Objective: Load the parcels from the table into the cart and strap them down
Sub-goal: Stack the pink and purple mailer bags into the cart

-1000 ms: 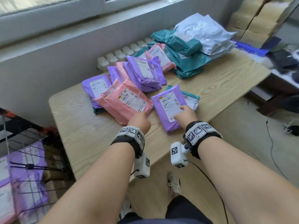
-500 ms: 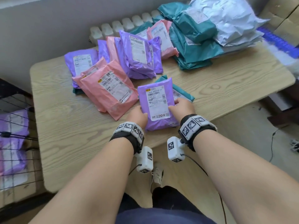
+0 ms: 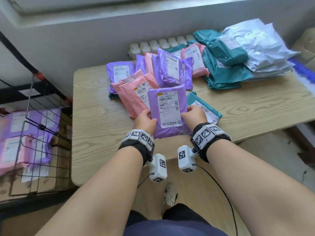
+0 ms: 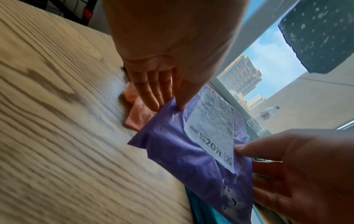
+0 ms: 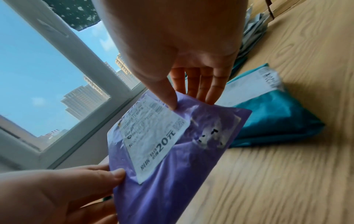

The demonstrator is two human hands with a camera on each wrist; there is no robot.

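A purple parcel with a white shipping label is lifted off the wooden table, held by both hands. My left hand pinches its left edge, thumb on top and fingers underneath, as the left wrist view shows on the purple parcel. My right hand pinches the right edge the same way, seen near the purple parcel in the right wrist view. A teal parcel lies on the table just right of it, and pink parcels lie to its left. The wire cart stands left of the table.
Further back on the table lie more purple, pink, teal and white parcels in heaps. The cart holds purple and pink parcels. A radiator and the wall run behind the table. A cable lies on the floor at right.
Both hands have taken the purple parcel by its edges and lifted it off the teal parcel, toward me. The head view has swung left, bringing the cart into sight.
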